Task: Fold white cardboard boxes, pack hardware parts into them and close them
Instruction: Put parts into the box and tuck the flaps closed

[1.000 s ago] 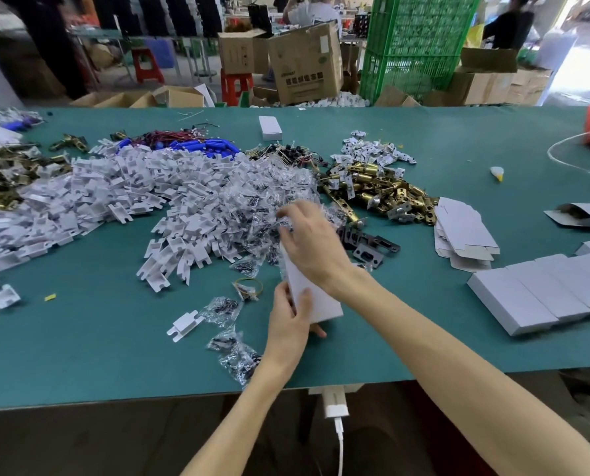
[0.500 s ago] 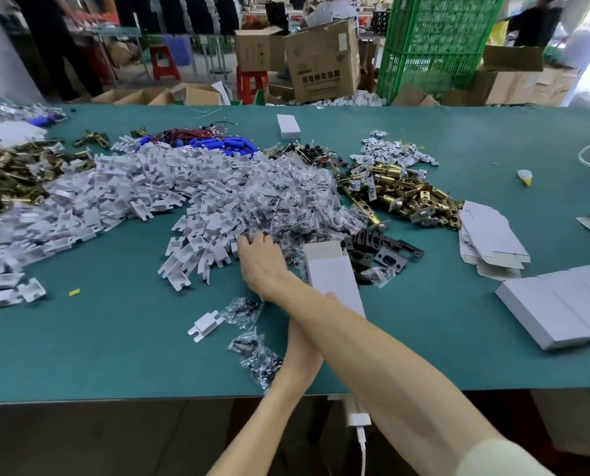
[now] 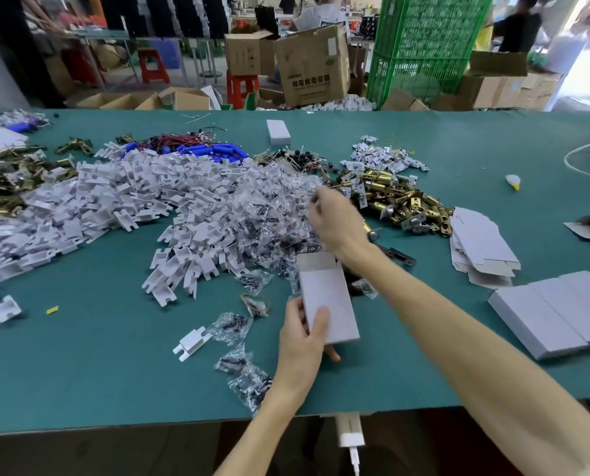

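Tips for the filling step, going by the head view, the only one there is: the left hand [image 3: 300,341] has the white box [image 3: 327,300] by its near end, thumb on the top face and fingers wrapped round it. The box lies low over the green table [image 3: 80,372] with its open flap end pointing away toward the parts. The right hand [image 3: 338,221] is over the heap of clear parts bags [image 3: 269,214] with its fingers bent, but it's smeared with motion and I honestly can't tell if it's got a bag pinched or nothing at all. My guess is we're mid-pack: box folded, mouth open, not closed yet. To do this bit well I'd pinch one bag only, since those slippery bags probably cling and two could come up together. Tip the box mouth up a touch with the left hand so the bag slides in instead of catching on the flap. Don't squeeze the thin card flat, or the opening narrows. The brass latches [image 3: 400,201] sit just right of the bags and the white plastic brackets [image 3: 115,207] to the left, so both look reachable without letting go of the box. The finished boxes [image 3: 561,310] are lined up at the right.
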